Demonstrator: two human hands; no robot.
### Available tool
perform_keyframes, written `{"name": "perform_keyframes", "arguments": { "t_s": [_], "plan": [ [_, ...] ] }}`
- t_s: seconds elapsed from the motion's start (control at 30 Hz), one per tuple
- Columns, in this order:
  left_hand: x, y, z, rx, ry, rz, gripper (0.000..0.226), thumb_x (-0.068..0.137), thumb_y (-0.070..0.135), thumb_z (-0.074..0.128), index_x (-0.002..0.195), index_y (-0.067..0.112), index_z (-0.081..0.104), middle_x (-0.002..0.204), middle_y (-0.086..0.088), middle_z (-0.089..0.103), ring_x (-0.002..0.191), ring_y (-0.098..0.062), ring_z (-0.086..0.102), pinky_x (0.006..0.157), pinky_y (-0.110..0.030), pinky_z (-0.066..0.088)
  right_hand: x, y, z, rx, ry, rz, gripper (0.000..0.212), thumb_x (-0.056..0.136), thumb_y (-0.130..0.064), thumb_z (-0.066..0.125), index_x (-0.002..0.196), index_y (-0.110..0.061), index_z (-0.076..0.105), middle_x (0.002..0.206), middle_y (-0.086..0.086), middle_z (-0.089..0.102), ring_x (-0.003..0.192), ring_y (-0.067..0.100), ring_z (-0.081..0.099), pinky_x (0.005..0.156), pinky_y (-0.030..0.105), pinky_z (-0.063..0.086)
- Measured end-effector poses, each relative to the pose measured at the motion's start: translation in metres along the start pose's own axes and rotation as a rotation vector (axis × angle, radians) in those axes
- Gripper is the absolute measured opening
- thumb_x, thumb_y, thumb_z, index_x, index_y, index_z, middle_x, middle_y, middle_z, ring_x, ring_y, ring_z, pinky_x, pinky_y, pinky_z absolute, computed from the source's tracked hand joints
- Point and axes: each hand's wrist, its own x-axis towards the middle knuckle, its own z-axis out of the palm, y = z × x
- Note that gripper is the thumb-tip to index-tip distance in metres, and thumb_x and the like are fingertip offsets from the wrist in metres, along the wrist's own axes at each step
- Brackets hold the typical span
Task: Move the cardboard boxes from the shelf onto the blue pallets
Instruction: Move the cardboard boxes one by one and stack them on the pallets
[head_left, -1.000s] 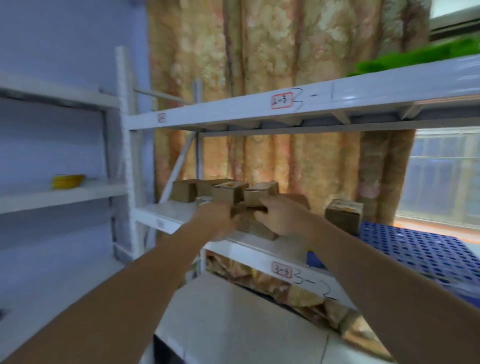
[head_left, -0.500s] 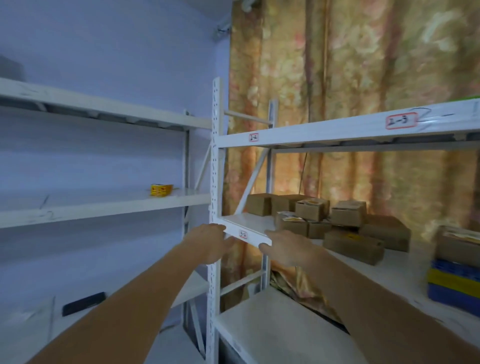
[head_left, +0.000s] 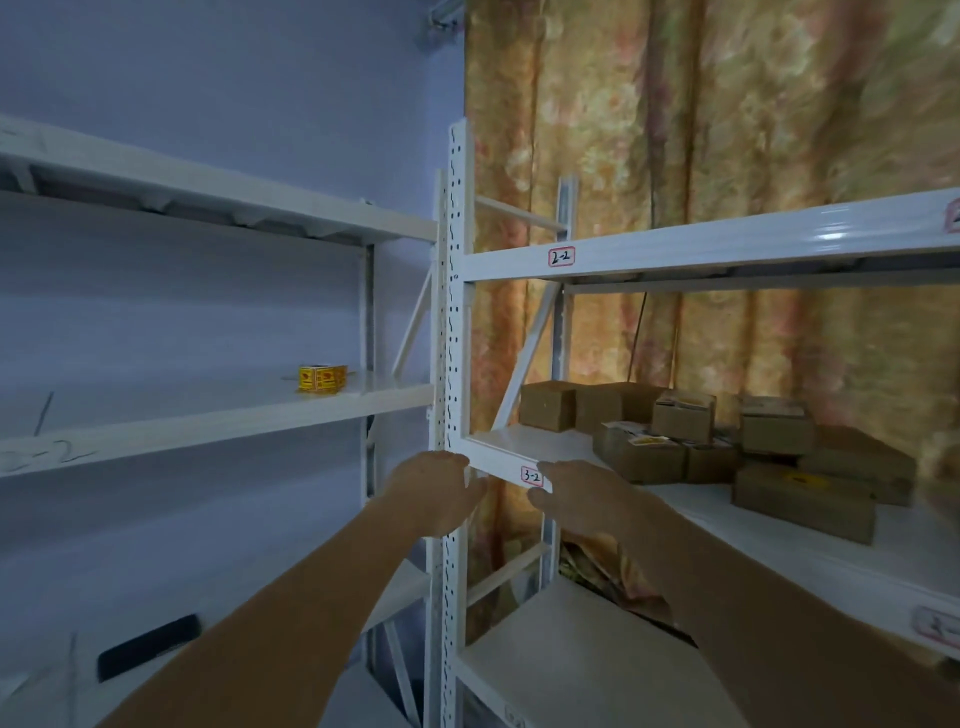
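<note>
Head view: your left hand (head_left: 434, 488) and right hand (head_left: 576, 493) relaxed, holding nothing.
Shelf (head_left: 727, 514): cardboard boxes (head_left: 701, 441) clustered, long sides along it.

glossy white painted metal shelf (head_left: 727, 248); matt brown cardboard boxes (head_left: 802, 501); floral cloth curtain (head_left: 727, 130).

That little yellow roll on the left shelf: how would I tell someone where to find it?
Look at the white metal rack against the purple wall, left of the shelf with the cardboard boxes. On its middle shelf sits the small yellow label roll, the only bright thing there.
</note>
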Motion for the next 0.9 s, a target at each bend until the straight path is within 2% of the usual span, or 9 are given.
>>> {"name": "perform_keyframes", "arguments": {
  "t_s": [0.1,0.3,0.4,0.5,0.57,0.6,0.7,0.8,0.9],
  "plan": [
    [0.028,-0.013,0.013,0.007,-0.007,0.012,0.070,0.104,0.062,0.026,0.158,0.019,0.036,0.166,-0.003,0.033,0.153,-0.024,0.028,0.124,-0.043,0.024,0.026,0.000,0.003,0.002,0.014,-0.003,0.058,0.106,-0.051,0.037,0.155,-0.019,0.036,0.152,0.004,0.049,0.131,0.021,0.052,0.111,0.035,0.042],
    [0.093,-0.035,0.038,-0.057,-0.006,0.005,0.068,0.104,0.061,0.030,0.158,0.019,0.035,0.166,-0.002,0.032,0.152,-0.024,0.029,0.124,-0.042,0.025,0.080,0.007,0.004,0.001,-0.045,0.019,0.066,0.108,-0.050,0.031,0.162,-0.014,0.017,0.168,0.008,0.023,0.150,0.027,0.032,0.122,0.038,0.026],
    [0.125,-0.040,0.046,-0.102,-0.004,0.021,0.069,0.104,0.060,0.033,0.159,0.020,0.033,0.166,-0.002,0.032,0.151,-0.024,0.030,0.123,-0.043,0.026,0.112,0.018,0.005,0.005,-0.030,0.030,0.063,0.108,-0.048,0.033,0.159,-0.012,0.028,0.158,0.011,0.042,0.137,0.027,0.048,0.112,0.038,0.040],
    [0.159,-0.040,0.049,-0.166,0.022,0.051,0.065,0.104,0.058,0.035,0.156,0.019,0.039,0.160,-0.005,0.042,0.144,-0.026,0.041,0.117,-0.043,0.036,0.139,0.029,0.008,0.076,0.066,0.025,0.050,0.106,-0.047,0.039,0.144,-0.015,0.050,0.132,0.009,0.064,0.112,0.023,0.064,0.092,0.037,0.052],
    [0.182,-0.036,0.051,-0.216,0.033,0.081,0.061,0.105,0.057,0.037,0.151,0.017,0.044,0.152,-0.008,0.051,0.136,-0.027,0.050,0.112,-0.040,0.041,0.155,0.034,0.012,0.147,0.116,0.044,0.039,0.105,-0.044,0.042,0.126,-0.016,0.060,0.114,0.009,0.069,0.099,0.024,0.068,0.080,0.035,0.052],
    [0.194,-0.033,0.053,-0.239,0.037,0.095,0.062,0.105,0.056,0.037,0.152,0.016,0.043,0.152,-0.008,0.050,0.137,-0.027,0.049,0.111,-0.039,0.041,0.163,0.036,0.012,0.165,0.142,0.065,0.039,0.105,-0.043,0.042,0.125,-0.015,0.059,0.117,0.010,0.068,0.104,0.027,0.067,0.080,0.034,0.049],
    [0.235,-0.025,0.061,-0.357,0.047,0.114,0.070,0.102,0.063,0.036,0.158,0.020,0.037,0.159,-0.004,0.043,0.143,-0.026,0.044,0.116,-0.041,0.037,0.193,0.043,0.008,0.199,0.237,0.163,0.050,0.105,-0.041,0.044,0.147,-0.014,0.045,0.139,0.011,0.058,0.126,0.032,0.057,0.097,0.040,0.046],
    [0.279,-0.016,0.070,-0.504,0.058,0.131,0.072,0.102,0.064,0.035,0.159,0.020,0.033,0.161,-0.006,0.041,0.144,-0.027,0.043,0.116,-0.041,0.035,0.226,0.053,0.007,0.360,0.317,0.264,0.059,0.105,-0.043,0.047,0.156,-0.014,0.037,0.146,0.010,0.055,0.127,0.029,0.057,0.102,0.039,0.046],
    [0.322,-0.007,0.078,-0.678,0.067,0.127,0.070,0.106,0.057,0.035,0.159,0.012,0.031,0.163,-0.010,0.037,0.146,-0.029,0.040,0.115,-0.037,0.032,0.253,0.064,0.010,0.513,0.390,0.405,0.060,0.104,-0.045,0.048,0.154,-0.014,0.040,0.146,0.008,0.056,0.129,0.027,0.056,0.107,0.043,0.047]
  ]
}}
